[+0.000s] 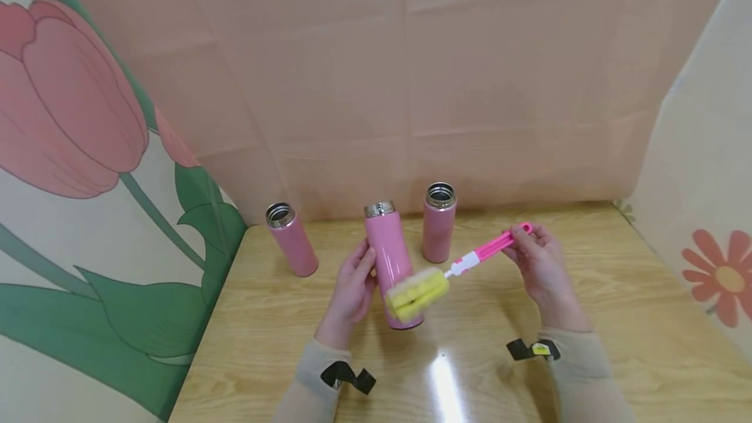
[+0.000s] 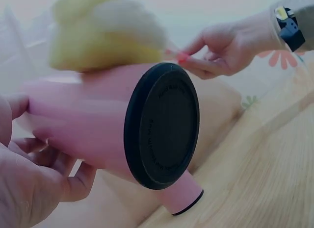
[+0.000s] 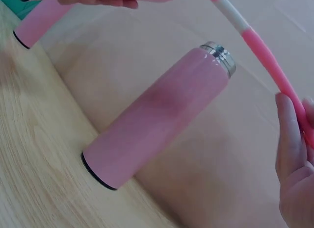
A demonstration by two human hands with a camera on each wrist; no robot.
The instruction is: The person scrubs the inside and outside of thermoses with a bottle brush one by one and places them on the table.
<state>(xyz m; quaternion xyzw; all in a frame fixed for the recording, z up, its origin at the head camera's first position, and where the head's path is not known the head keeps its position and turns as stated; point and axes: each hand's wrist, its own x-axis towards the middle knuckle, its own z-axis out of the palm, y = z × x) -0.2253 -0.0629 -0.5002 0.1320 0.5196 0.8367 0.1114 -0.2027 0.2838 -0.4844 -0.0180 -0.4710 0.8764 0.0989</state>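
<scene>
My left hand (image 1: pixel 354 286) grips a pink vacuum bottle (image 1: pixel 390 250) round its side, its lidless steel mouth tipped away and its black base (image 2: pixel 164 126) facing the left wrist camera. In my right hand (image 1: pixel 542 263) is the pink handle (image 1: pixel 495 246) of a bottle brush, pinched near its looped end. The brush's yellow and white sponge head (image 1: pixel 418 294), blurred in the left wrist view, overlaps the lower side of the held bottle. Only part of the handle shows in the right wrist view.
Two more pink bottles stand lidless on the wooden table (image 1: pixel 646 344): one bottle (image 1: pixel 292 240) to the left, another bottle (image 1: pixel 439 224) behind and to the right. A peach cloth backdrop (image 1: pixel 329 83) rises at the table's far edge, with flower-printed panels at both sides.
</scene>
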